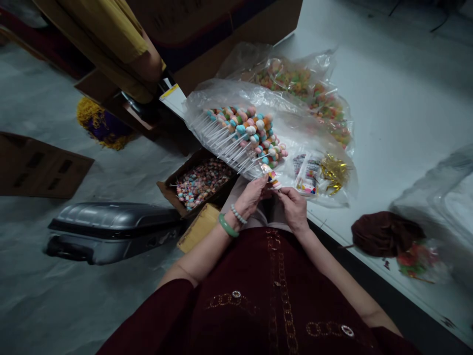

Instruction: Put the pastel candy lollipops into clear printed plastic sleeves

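Note:
Close in front of my body, both hands are at a wrapped candy stick [274,181] in a clear bag with coloured print. My left hand [252,196], with beads and a green bangle at the wrist, is closed on its upper part. The fingers of my right hand [294,207] pinch its lower end; whether they also hold a tie is too small to tell. Just beyond lies a pile of candy sticks [254,129] in pastel colours, white sticks pointing left. To its right are printed small bags [308,172] and gold twist ties [334,173], all on a plastic sheet [295,135].
Clear bags of orange-green candy [291,81] lie farther back on the white table [391,123]. At left below the table are an open carton of wrapped candy sticks [203,182] and a grey suitcase [114,229]. A co-worker's yellow sleeve [111,34] shows upper left. A brown cloth [384,232] lies right.

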A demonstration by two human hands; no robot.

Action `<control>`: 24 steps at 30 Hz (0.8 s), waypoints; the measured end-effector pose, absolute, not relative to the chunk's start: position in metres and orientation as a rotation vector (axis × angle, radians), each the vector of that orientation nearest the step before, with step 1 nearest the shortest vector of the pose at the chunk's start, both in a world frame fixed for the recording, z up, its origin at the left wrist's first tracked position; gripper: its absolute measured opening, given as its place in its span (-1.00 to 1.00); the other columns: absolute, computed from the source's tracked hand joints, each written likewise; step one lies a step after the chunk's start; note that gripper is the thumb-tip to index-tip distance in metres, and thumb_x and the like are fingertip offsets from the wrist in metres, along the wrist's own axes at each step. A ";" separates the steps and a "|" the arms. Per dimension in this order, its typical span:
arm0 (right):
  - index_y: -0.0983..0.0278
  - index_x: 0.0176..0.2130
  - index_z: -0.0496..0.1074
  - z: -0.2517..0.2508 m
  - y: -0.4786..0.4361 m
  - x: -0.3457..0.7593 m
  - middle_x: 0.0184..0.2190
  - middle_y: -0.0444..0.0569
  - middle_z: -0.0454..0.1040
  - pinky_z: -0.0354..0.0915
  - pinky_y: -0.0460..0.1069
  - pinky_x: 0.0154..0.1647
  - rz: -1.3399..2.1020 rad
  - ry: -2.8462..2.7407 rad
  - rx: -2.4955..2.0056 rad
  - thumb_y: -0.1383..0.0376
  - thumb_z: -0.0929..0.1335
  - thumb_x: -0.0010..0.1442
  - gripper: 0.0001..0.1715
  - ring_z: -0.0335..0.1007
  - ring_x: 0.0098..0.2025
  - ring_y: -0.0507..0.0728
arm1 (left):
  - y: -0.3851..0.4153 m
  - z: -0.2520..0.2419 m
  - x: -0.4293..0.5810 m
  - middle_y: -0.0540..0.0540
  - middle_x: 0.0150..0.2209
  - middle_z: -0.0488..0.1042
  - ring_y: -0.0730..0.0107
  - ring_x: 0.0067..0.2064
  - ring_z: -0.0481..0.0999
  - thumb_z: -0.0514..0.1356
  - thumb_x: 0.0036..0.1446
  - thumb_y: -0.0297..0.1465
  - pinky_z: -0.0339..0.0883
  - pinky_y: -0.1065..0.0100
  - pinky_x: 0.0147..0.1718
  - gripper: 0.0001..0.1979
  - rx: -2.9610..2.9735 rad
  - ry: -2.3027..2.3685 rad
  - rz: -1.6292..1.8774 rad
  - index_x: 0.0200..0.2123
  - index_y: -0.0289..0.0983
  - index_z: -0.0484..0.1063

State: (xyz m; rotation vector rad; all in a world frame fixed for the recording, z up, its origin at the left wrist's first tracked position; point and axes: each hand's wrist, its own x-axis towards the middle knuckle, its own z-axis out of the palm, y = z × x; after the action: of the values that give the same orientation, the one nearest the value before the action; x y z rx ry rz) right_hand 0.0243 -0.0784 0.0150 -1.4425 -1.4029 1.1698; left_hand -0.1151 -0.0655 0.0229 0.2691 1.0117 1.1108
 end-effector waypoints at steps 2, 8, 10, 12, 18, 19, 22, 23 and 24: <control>0.24 -0.40 0.41 0.023 -0.076 0.023 -0.68 -0.22 0.28 -0.01 -0.13 -0.66 1.526 -1.083 -1.383 0.19 0.39 0.04 -0.83 0.09 -0.65 -0.03 | -0.064 0.025 -0.126 -0.11 -0.31 0.57 0.40 -0.38 0.53 0.38 -0.04 -0.13 0.39 0.36 -0.31 -0.61 0.292 0.955 1.099 -0.25 -0.31 0.52; 0.30 -0.41 0.43 0.029 -0.078 0.019 -0.71 -0.23 0.26 -0.25 -0.18 -0.78 1.917 -0.780 -1.243 0.20 0.49 -0.09 -0.73 -0.04 -0.71 -0.11 | -0.059 0.037 -0.132 -0.12 -0.26 0.56 0.29 -0.22 0.57 0.42 -0.08 -0.17 0.41 0.33 -0.26 -0.57 0.271 0.761 1.264 -0.20 -0.30 0.47; 0.31 -0.43 0.43 0.028 -0.078 0.017 -0.72 -0.24 0.26 -0.26 -0.19 -0.78 1.932 -0.752 -1.222 0.20 0.49 -0.10 -0.73 -0.06 -0.72 -0.12 | -0.062 0.038 -0.121 -0.12 -0.30 0.54 0.29 -0.25 0.57 0.43 -0.10 -0.18 0.40 0.34 -0.27 -0.56 0.255 0.796 1.273 -0.23 -0.33 0.46; 0.31 -0.43 0.42 0.028 -0.078 0.017 -0.73 -0.25 0.23 -0.28 -0.19 -0.78 1.941 -0.716 -1.209 0.22 0.49 -0.11 -0.74 -0.08 -0.73 -0.13 | -0.067 0.035 -0.108 -0.09 -0.35 0.52 0.35 -0.29 0.56 0.43 -0.08 -0.18 0.39 0.34 -0.26 -0.59 0.226 0.840 1.294 -0.28 -0.33 0.44; 0.27 -0.37 0.35 0.023 -0.077 0.028 -0.74 -0.34 0.16 -0.30 -0.20 -0.76 2.160 -0.555 -1.073 0.26 0.48 -0.07 -0.73 -0.26 -0.76 -0.16 | -0.078 0.024 -0.093 -0.02 -0.41 0.48 0.54 -0.40 0.45 0.42 -0.06 -0.24 0.33 0.42 -0.27 -0.67 0.223 0.891 1.242 -0.35 -0.34 0.43; 0.26 -0.38 0.34 0.022 -0.077 0.031 -0.75 -0.35 0.15 -0.30 -0.20 -0.76 2.190 -0.539 -1.057 0.25 0.47 -0.05 -0.73 -0.28 -0.76 -0.16 | -0.078 0.025 -0.097 -0.02 -0.41 0.48 0.55 -0.40 0.44 0.43 -0.08 -0.28 0.33 0.42 -0.26 -0.68 0.237 0.889 1.184 -0.36 -0.35 0.44; 0.27 -0.39 0.34 0.020 -0.078 0.036 -0.75 -0.35 0.12 -0.29 -0.21 -0.76 2.197 -0.537 -1.054 0.25 0.47 -0.02 -0.75 -0.28 -0.75 -0.16 | -0.072 0.032 -0.113 -0.02 -0.36 0.50 0.52 -0.35 0.47 0.45 -0.13 -0.40 0.33 0.39 -0.22 -0.70 0.274 0.845 1.061 -0.32 -0.34 0.46; 0.28 -0.39 0.36 0.019 -0.079 0.037 -0.74 -0.34 0.13 -0.30 -0.21 -0.76 2.187 -0.546 -1.067 0.25 0.47 -0.03 -0.75 -0.27 -0.75 -0.16 | -0.069 0.035 -0.118 -0.03 -0.33 0.51 0.49 -0.33 0.48 0.45 -0.13 -0.41 0.34 0.37 -0.20 -0.69 0.270 0.831 1.079 -0.30 -0.33 0.46; 0.29 -0.40 0.37 0.020 -0.079 0.037 -0.73 -0.33 0.13 -0.30 -0.21 -0.76 2.177 -0.558 -1.082 0.25 0.47 -0.04 -0.75 -0.25 -0.74 -0.16 | -0.066 0.038 -0.121 -0.04 -0.30 0.51 0.46 -0.30 0.50 0.44 -0.11 -0.38 0.35 0.35 -0.19 -0.69 0.250 0.821 1.118 -0.28 -0.31 0.46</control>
State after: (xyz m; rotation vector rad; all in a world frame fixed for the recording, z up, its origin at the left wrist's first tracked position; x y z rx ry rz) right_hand 0.0370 -0.0790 0.0196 -1.0823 -0.5582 2.1769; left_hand -0.1213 -0.0663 0.0377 0.2504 0.8210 1.1178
